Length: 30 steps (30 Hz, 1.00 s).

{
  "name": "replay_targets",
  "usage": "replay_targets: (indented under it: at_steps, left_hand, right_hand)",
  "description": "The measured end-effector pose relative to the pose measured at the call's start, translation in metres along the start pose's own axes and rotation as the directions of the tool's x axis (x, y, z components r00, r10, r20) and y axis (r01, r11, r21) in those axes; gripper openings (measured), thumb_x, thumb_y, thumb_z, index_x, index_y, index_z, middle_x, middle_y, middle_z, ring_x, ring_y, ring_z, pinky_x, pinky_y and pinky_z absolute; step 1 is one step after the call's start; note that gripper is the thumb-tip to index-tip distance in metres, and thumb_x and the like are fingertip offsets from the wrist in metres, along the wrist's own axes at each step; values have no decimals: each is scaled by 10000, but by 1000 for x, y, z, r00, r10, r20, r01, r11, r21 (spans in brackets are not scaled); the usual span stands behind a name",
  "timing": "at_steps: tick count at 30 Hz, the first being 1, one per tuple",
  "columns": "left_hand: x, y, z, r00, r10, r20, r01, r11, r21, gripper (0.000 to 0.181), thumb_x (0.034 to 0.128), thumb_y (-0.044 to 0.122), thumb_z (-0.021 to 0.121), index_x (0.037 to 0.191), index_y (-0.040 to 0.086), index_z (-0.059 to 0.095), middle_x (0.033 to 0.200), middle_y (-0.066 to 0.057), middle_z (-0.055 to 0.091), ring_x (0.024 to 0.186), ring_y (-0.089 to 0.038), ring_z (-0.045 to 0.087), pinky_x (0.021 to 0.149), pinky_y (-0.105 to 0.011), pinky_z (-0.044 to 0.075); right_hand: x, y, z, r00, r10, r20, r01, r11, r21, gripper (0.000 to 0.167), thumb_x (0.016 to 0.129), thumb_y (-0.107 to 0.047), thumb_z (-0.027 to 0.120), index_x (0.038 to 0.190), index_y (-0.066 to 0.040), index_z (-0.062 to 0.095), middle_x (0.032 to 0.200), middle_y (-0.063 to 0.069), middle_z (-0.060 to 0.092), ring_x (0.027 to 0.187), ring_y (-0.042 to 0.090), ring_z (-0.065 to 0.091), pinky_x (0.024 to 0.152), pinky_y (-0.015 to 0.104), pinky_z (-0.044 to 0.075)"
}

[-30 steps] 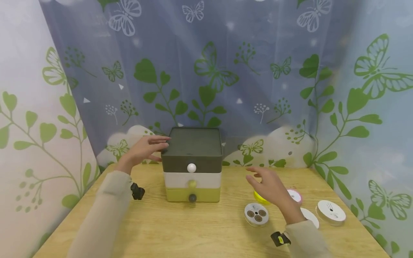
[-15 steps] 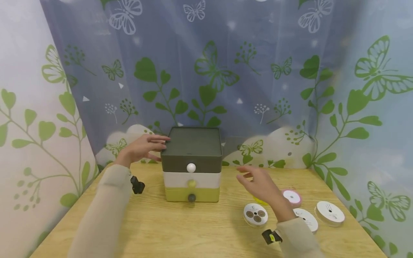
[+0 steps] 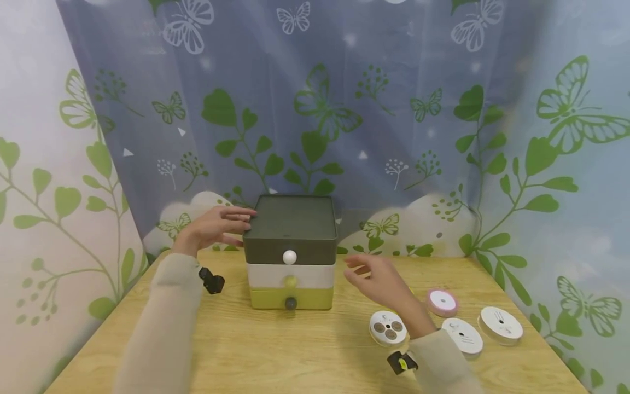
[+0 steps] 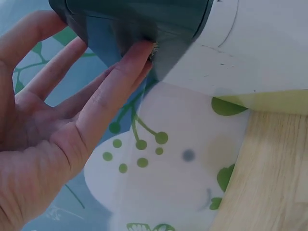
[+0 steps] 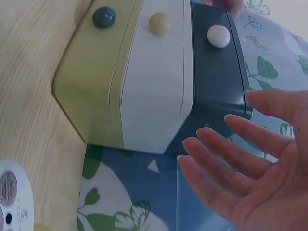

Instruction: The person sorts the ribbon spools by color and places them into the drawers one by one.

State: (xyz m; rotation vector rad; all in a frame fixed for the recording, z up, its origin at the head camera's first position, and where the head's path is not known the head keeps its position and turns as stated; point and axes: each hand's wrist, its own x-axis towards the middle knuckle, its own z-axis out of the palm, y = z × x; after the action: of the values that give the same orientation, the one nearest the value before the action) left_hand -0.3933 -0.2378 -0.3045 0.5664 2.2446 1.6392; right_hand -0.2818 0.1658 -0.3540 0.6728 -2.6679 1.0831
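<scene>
A three-tier stacked drawer box stands mid-table: dark grey top drawer [image 3: 295,219] with a white knob [image 3: 289,257], white middle drawer [image 3: 266,276], yellow-green bottom drawer [image 3: 268,299]. My left hand [image 3: 211,227] is at the left side of the top drawer, fingers extended; in the left wrist view the fingertips [image 4: 139,50] touch its dark wall. To the right of the box hovers my right hand [image 3: 381,279], slightly apart from it. In the right wrist view its fingers [image 5: 231,154] are spread and relaxed beside the dark drawer, holding nothing.
Several ribbon spools lie at the right: a white spool with brown circles [image 3: 388,328], a pink-rimmed one [image 3: 442,302] and white ones [image 3: 500,324]. A yellow one is mostly hidden behind the right forearm. A butterfly-print curtain [image 3: 315,109] hangs behind the wooden table [image 3: 275,355].
My right hand has moved left from above the spools toward the box's right side, uncovering the pink-rimmed spool. The left hand stays at the top drawer.
</scene>
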Motion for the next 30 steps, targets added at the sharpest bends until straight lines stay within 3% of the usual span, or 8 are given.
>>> replay_targets:
  at_steps: [7,14,24,30]
  left_hand:
    - [-3,-8,4,1000,20,-23,-20,1000,-7,639,1037,144,625,1603,43,348,1695,-241,216,1543,-459,267,1048,-542,561]
    - [-2,-13,4,998,53,-13,-54,998,-17,616,1049,135,597,1608,58,349,1695,-234,220,1542,-462,266,1081,-610,515]
    - [-3,-13,7,999,24,-35,-25,1000,-13,626,1055,173,602,1616,81,341,1704,-215,211,1503,-502,320,1070,-553,544]
    - [-2,-10,6,999,13,-36,-14,1000,-8,622,1062,199,595,1619,95,339,1715,-196,192,1507,-534,290,1079,-531,544]
  right_hand:
    - [4,-5,17,999,-33,-3,33,997,72,369,991,-178,695,1329,-33,673,1279,165,720,1062,309,731,863,400,636]
    - [6,-7,29,999,-52,1,52,994,100,344,987,-180,701,1309,-61,686,1254,144,736,1047,281,739,859,365,637]
    - [12,-15,40,997,-67,27,64,992,107,336,987,-174,702,1301,-55,685,1270,122,732,1067,268,727,870,337,630]
    - [18,-22,43,994,-93,50,87,989,120,327,1002,-185,683,1297,-46,678,1280,138,722,1079,296,718,900,405,628]
